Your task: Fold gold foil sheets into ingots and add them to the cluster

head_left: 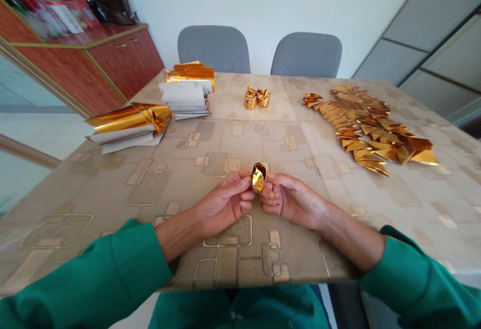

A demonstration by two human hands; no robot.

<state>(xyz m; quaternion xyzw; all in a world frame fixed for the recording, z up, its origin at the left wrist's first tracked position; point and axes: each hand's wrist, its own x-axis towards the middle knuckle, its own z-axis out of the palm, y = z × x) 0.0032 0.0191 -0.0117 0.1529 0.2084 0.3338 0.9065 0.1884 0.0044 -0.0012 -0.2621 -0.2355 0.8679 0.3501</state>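
Between my two hands, above the near middle of the table, is a small folded gold foil paper piece (258,179) with a dark opening at its top. My left hand (231,196) pinches its left side between thumb and fingers. On the opposite side, my right hand (289,196) grips it with the fingertips, the other fingers curled below. Farther back stand a few finished-looking gold paper pieces (257,97) of rounded, crimped shape. A wide spread of pointed folded gold papers (361,123) lies to the right.
At the left rest a stack of white-backed gold sheets (186,96) and a second, lower stack (130,123). A patterned cloth covers the table (285,148). Two grey chairs (213,48) stand behind it, and a reddish wooden cabinet (90,63) holds assorted items at the far left.
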